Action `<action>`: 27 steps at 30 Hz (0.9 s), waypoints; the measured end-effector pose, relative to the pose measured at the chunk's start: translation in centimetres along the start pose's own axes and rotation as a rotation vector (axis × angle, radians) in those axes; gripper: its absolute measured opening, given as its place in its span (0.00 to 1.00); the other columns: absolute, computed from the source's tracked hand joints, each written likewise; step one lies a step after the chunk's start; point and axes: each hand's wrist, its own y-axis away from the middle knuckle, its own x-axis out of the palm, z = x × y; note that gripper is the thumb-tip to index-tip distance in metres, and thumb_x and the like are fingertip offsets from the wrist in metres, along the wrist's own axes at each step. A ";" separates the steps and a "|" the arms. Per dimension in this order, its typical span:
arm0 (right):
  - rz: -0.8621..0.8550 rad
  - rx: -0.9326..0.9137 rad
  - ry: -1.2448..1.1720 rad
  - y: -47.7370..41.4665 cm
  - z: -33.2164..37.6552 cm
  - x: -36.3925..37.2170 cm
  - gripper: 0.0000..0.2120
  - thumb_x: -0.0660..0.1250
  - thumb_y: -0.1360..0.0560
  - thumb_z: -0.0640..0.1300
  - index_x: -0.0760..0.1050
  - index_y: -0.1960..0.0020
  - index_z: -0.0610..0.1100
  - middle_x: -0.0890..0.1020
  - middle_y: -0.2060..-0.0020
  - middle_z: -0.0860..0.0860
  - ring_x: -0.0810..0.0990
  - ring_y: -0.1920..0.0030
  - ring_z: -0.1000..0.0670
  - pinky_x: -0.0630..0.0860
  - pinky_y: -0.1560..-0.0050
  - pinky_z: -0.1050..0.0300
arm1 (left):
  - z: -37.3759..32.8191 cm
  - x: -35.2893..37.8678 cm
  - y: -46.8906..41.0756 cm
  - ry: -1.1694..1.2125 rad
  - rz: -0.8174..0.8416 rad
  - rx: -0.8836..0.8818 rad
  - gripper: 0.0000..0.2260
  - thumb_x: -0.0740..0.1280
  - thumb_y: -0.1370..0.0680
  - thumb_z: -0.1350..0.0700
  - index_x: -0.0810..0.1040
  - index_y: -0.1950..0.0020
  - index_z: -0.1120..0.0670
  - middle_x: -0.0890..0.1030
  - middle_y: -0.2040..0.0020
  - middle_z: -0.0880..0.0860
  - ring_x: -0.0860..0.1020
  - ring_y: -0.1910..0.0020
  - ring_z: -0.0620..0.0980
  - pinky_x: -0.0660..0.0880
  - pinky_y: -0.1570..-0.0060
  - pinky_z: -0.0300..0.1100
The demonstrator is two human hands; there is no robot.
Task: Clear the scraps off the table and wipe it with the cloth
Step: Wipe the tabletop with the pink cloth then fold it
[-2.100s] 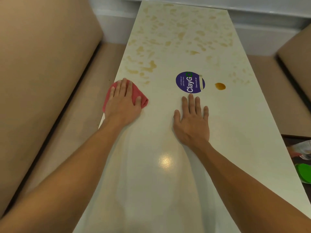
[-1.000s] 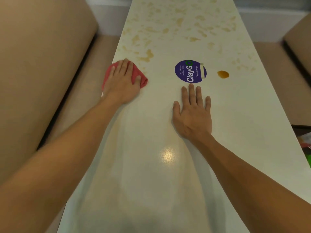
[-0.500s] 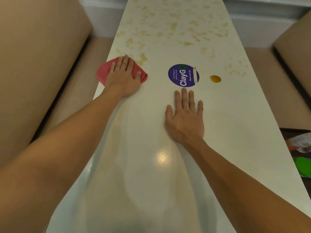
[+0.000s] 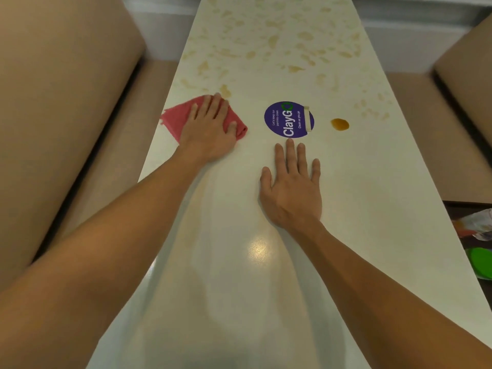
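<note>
A long white table (image 4: 372, 209) runs away from me, its far half covered in yellowish smears (image 4: 266, 46). My left hand (image 4: 210, 129) presses flat on a folded pink cloth (image 4: 175, 117) near the table's left edge, just below the closest smear (image 4: 225, 91). My right hand (image 4: 292, 187) lies flat on the bare tabletop with fingers straight, its fingertips just short of a round purple sticker (image 4: 288, 119). An orange-brown drop (image 4: 340, 124) sits to the right of the sticker.
Tan padded benches run along both sides, the left bench (image 4: 61, 102) and the right bench (image 4: 458, 129). At the right edge a dark tray (image 4: 458, 209) holds a crumpled wrapper (image 4: 479, 225) and a green lid (image 4: 482, 262). A pale wall closes the far end.
My left hand has slid the pink cloth forward along the left edge toward the nearest smear. My right hand has stayed flat below the sticker.
</note>
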 end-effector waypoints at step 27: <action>-0.005 0.005 0.006 0.0 0.2 -0.1 0.32 0.39 0.16 0.60 0.40 0.15 0.48 0.40 0.16 0.49 0.35 0.17 0.48 0.37 0.18 0.39 | -1.3 0.2 -2.4 0.015 0.011 0.045 0.31 0.45 0.15 0.41 0.47 0.13 0.52 0.44 0.13 0.51 0.42 0.15 0.51 0.40 0.17 0.54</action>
